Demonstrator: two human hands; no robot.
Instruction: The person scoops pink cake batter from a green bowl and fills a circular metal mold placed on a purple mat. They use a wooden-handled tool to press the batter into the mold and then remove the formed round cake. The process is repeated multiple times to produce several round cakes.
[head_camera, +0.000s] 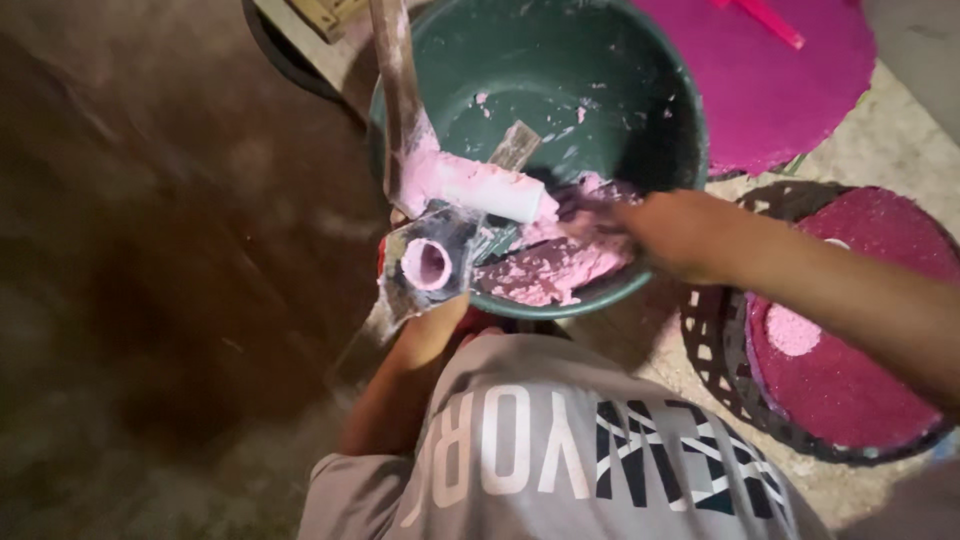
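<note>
Pink paste is being scooped from the green basin by the blurred right hand, grip unclear; a paste-coated trowel is grasped by the left hand; much paste remains.

A small pink cup, smeared grey and pink outside, lies tipped with its round mouth facing up toward the camera, at the near left rim of a dark green basin. Thick pink paste is heaped against the basin's near wall and smeared up its sides. A paste-coated pink roller lies across the basin above the cup.
</note>
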